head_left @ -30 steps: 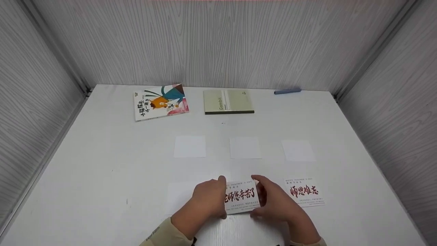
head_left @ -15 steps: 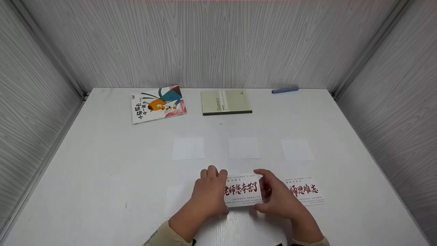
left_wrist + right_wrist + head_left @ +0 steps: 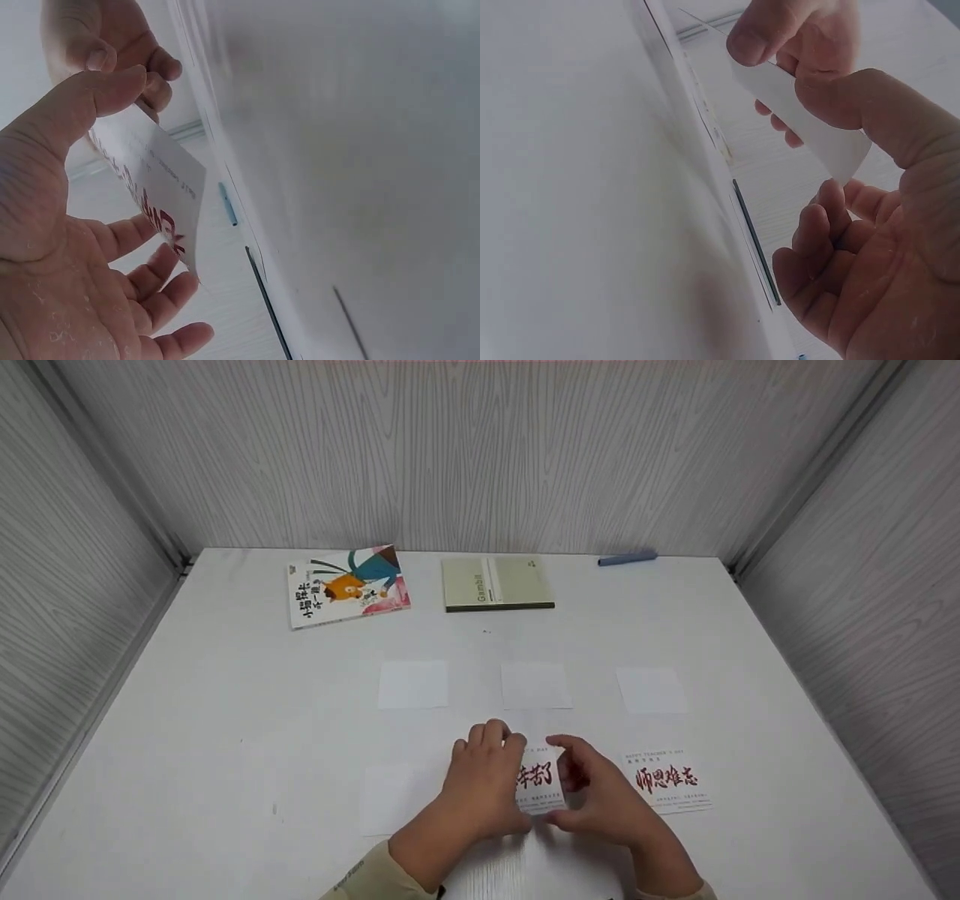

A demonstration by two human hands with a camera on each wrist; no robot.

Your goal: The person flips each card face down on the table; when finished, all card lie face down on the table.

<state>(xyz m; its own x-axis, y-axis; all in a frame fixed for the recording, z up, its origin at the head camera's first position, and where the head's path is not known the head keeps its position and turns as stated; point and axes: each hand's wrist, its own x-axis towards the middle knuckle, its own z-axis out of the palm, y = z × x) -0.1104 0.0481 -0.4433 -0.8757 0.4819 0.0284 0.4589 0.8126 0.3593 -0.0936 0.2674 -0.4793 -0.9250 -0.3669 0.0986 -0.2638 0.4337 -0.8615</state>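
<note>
Between both hands is a white greeting card (image 3: pixel 541 780) with red brush-style Chinese characters, raised off the table. My left hand (image 3: pixel 484 787) grips it between thumb and fingers and covers its left part. In the left wrist view the card (image 3: pixel 154 161) looks slightly bowed. My right hand (image 3: pixel 600 802) pinches the right end, thumb at the near edge and fingers at the far edge. The right wrist view shows the card's plain white back (image 3: pixel 810 127). To the right lies another card (image 3: pixel 671 781) with red characters. A blank white card (image 3: pixel 390 802) lies left, partly behind my left forearm.
Three blank white cards, left (image 3: pixel 413 685), middle (image 3: pixel 536 685) and right (image 3: pixel 651 690), form a row beyond the hands. Farther back lie a picture book (image 3: pixel 349 589), a green notebook (image 3: pixel 499 583) and a blue pen (image 3: pixel 627 558). Grey wood-grain panels (image 3: pixel 480 457) enclose the white table.
My left hand has slid rightward, nearer my right hand, and covers more of the red characters. The card rose slightly, then shifted a little. My right hand stays at its right end.
</note>
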